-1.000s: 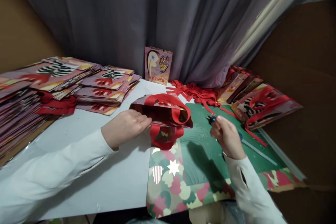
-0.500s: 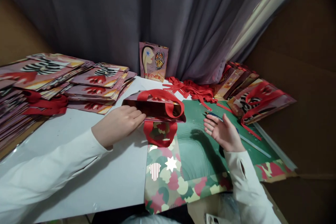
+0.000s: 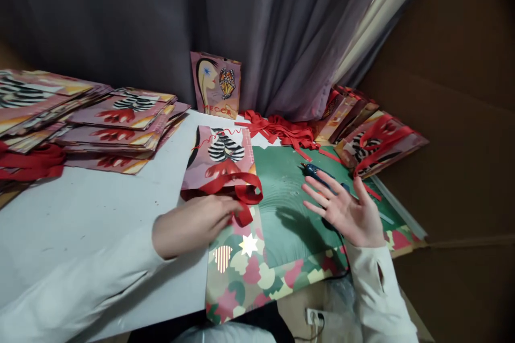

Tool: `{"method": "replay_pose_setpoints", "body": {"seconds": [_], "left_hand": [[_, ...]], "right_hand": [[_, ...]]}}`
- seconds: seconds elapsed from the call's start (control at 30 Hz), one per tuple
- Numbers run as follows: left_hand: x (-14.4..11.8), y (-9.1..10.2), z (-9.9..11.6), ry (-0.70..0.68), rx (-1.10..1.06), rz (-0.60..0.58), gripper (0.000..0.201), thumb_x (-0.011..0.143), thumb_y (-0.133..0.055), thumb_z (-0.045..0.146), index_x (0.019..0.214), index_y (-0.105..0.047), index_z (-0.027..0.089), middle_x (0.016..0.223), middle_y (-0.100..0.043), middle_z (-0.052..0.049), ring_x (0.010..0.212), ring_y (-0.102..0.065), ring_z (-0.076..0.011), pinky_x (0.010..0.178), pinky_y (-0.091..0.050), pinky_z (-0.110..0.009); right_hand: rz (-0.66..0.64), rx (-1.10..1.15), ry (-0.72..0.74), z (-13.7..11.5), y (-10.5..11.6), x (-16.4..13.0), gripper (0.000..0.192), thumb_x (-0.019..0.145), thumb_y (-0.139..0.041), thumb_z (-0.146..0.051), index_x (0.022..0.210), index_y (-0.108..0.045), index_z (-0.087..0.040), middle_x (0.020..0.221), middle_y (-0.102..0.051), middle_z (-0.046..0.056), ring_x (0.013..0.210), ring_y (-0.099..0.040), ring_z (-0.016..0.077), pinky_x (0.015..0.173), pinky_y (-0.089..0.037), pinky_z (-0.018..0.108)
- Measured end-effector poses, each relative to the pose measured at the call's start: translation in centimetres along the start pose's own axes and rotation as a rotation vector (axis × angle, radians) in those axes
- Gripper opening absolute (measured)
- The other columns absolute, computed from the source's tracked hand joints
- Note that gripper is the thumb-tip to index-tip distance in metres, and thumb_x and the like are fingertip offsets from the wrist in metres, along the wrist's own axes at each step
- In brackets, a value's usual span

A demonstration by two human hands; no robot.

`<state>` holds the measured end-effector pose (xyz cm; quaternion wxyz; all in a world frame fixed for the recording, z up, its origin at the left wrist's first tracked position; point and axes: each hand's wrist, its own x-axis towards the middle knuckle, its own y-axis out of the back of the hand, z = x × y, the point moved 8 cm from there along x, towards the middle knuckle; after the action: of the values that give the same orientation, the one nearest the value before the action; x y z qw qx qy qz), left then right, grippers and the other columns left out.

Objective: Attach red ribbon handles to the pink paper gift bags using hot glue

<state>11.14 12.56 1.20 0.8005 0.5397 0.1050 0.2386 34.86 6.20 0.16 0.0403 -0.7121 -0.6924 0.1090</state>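
Observation:
A pink printed paper gift bag (image 3: 223, 158) with striped and red artwork lies with its mouth toward me. Red ribbon handles (image 3: 250, 193) loop out over that mouth. My left hand (image 3: 197, 225) has its fingers closed at the near edge of the bag, beside the ribbon; its fingertips are partly hidden. Palm up and fingers spread, my right hand (image 3: 348, 209) holds nothing over the green mat (image 3: 281, 187). Just beyond its fingers lies a dark blue corded tool (image 3: 311, 170) with a thin metal tip.
Stacks of flat printed bags (image 3: 116, 118) fill the left side. Loose red ribbons (image 3: 281, 131) lie in a heap at the back. A bag printed MECCA (image 3: 216, 86) stands against the grey curtain (image 3: 140, 21). Finished-looking bags with ribbons (image 3: 380, 142) lean at the right.
The bag has tipped down from showing its open mouth to lying with its printed face up. My left hand has come nearer with its edge. My right hand's fingers have spread wider.

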Motion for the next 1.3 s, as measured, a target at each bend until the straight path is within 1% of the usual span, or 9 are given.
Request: {"method": "replay_pose_setpoints", "body": {"seconds": [0.1, 0.2, 0.4, 0.53, 0.63, 0.77, 0.93, 1.13, 1.3], "left_hand": [[4.1, -0.8, 3.4, 0.110, -0.493, 0.095, 0.043, 0.087, -0.058, 0.040, 0.126, -0.049, 0.023, 0.119, -0.065, -0.007, 0.101, -0.064, -0.0167, 0.076, -0.051, -0.025], [8.7, -5.1, 6.3, 0.104, -0.733, -0.103, 0.040, 0.089, -0.054, 0.040, 0.121, -0.052, 0.017, 0.095, -0.071, -0.006, 0.070, -0.066, -0.0131, 0.061, -0.050, -0.023], [10.3, -8.8, 6.6, 0.116, -0.522, -0.213, 0.041, 0.095, -0.040, 0.037, 0.076, -0.070, 0.017, 0.049, -0.058, -0.001, 0.053, -0.060, -0.0144, 0.064, -0.046, -0.026], [8.0, -4.8, 6.7, 0.024, -0.170, -0.010, 0.047, 0.096, -0.035, 0.047, 0.094, -0.071, 0.017, 0.098, -0.071, -0.015, 0.099, -0.064, -0.0277, 0.094, -0.039, -0.045], [5.5, -0.7, 6.2, -0.084, 0.185, 0.170, 0.045, 0.093, -0.046, 0.047, 0.126, -0.056, 0.019, 0.126, -0.061, -0.015, 0.119, -0.054, -0.0290, 0.105, -0.030, -0.051], [2.3, -1.1, 1.4, 0.048, 0.361, -0.006, 0.029, 0.084, -0.062, 0.039, 0.094, -0.066, 0.012, 0.095, -0.069, -0.014, 0.091, -0.064, -0.0286, 0.080, -0.046, -0.042], [0.8, -1.0, -0.7, 0.052, 0.370, -0.060, 0.011, 0.082, -0.060, 0.020, 0.074, -0.068, 0.017, 0.075, -0.071, -0.006, 0.072, -0.066, -0.0212, 0.071, -0.046, -0.033], [5.0, 9.2, -5.7, 0.203, 0.184, 0.225, 0.032, 0.093, -0.042, 0.030, 0.099, -0.068, 0.013, 0.085, -0.073, 0.000, 0.073, -0.065, -0.0099, 0.063, -0.046, -0.017], [6.7, 12.4, -9.5, 0.234, 0.337, 0.295, 0.046, 0.095, -0.025, 0.022, 0.076, -0.063, 0.004, 0.070, -0.067, -0.002, 0.062, -0.062, -0.0092, 0.061, -0.043, -0.021]], "right_hand": [[-0.039, -0.196, 0.005, 0.6, -1.3, -0.3, 0.084, 0.087, 0.008, -0.069, 0.142, -0.041, -0.029, 0.145, -0.047, 0.011, 0.126, -0.053, 0.0273, 0.091, -0.049, 0.052], [-0.110, -0.281, 0.003, 1.1, -2.2, -1.4, 0.081, 0.091, 0.004, -0.065, 0.136, -0.050, -0.024, 0.139, -0.053, 0.014, 0.119, -0.058, 0.0269, 0.087, -0.052, 0.048], [0.101, -0.844, 0.031, -0.4, 3.6, -3.8, 0.043, 0.087, -0.056, -0.049, 0.122, -0.063, -0.026, 0.133, -0.058, 0.013, 0.125, -0.051, 0.0316, 0.106, -0.038, 0.054], [0.659, -1.157, 0.368, -3.1, 4.5, -3.5, 0.032, 0.089, -0.048, -0.033, 0.114, -0.062, -0.019, 0.120, -0.062, 0.017, 0.110, -0.059, 0.0315, 0.096, -0.045, 0.053], [0.257, -1.084, 0.380, 0.4, -1.9, 0.0, 0.036, 0.088, -0.036, -0.010, 0.114, -0.059, -0.020, 0.107, -0.068, 0.010, 0.088, -0.068, 0.0202, 0.079, -0.053, 0.035], [0.043, -1.255, 0.372, 3.3, -8.6, 2.1, 0.033, 0.087, -0.040, -0.005, 0.103, -0.064, -0.021, 0.104, -0.068, 0.008, 0.092, -0.067, 0.0200, 0.077, -0.049, 0.029], [0.137, -1.290, 0.382, 3.1, -9.1, 2.6, 0.021, 0.089, -0.047, -0.014, 0.097, -0.065, -0.021, 0.095, -0.070, 0.006, 0.085, -0.068, 0.0202, 0.068, -0.046, 0.027], [0.109, -1.287, 0.249, 3.2, -8.2, 3.0, 0.024, 0.089, -0.045, -0.014, 0.092, -0.067, -0.021, 0.087, -0.074, 0.005, 0.079, -0.069, 0.0213, 0.067, -0.046, 0.028], [-0.051, -1.343, 0.256, 4.4, -11.7, 3.5, 0.031, 0.090, -0.041, -0.011, 0.109, -0.063, -0.019, 0.093, -0.075, 0.010, 0.082, -0.071, 0.0218, 0.065, -0.045, 0.027]]}}
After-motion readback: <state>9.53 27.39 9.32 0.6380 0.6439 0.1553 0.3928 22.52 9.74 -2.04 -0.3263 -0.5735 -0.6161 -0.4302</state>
